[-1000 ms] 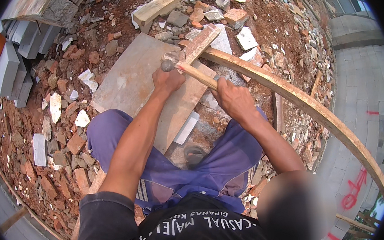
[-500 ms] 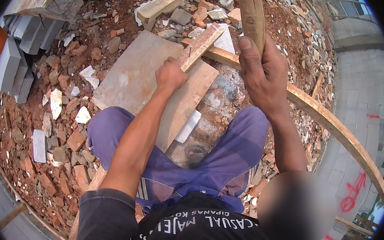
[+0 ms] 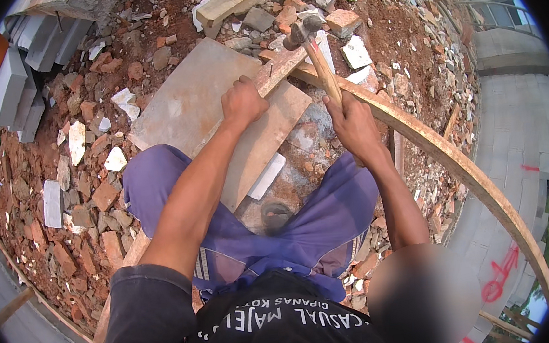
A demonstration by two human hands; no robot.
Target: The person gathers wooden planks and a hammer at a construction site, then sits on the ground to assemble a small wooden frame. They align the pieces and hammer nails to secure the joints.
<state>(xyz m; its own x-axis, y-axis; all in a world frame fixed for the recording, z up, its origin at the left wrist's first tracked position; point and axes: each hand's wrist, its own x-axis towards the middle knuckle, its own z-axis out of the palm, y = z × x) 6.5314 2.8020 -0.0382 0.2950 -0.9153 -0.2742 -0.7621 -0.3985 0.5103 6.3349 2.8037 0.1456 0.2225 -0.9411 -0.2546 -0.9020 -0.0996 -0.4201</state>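
Observation:
My left hand [image 3: 243, 102] is closed around a wooden batten [image 3: 286, 66], holding it down over a flat tile slab [image 3: 192, 87]. A thin dark nail [image 3: 271, 71] sticks up from the batten just beyond my knuckles. In my right hand [image 3: 353, 125] is the wooden handle of a hammer [image 3: 324, 69]; its dark metal head hangs over the batten's far end. Whether the head touches the wood I cannot tell. Another long batten [image 3: 442, 147], bent in the picture by the lens, meets the held one near its far end and runs off to the right.
Broken bricks and rubble [image 3: 103, 196] cover the red soil around my legs. Grey blocks [image 3: 13, 90] are stacked at the far left. One more timber [image 3: 243, 1] lies ahead. Grey paving [image 3: 512, 124] with red marks borders the right side.
My right hand has swung the hammer down and forward from a raised position, bringing its head into view above the batten. The left hand keeps its grip in nearly the same place.

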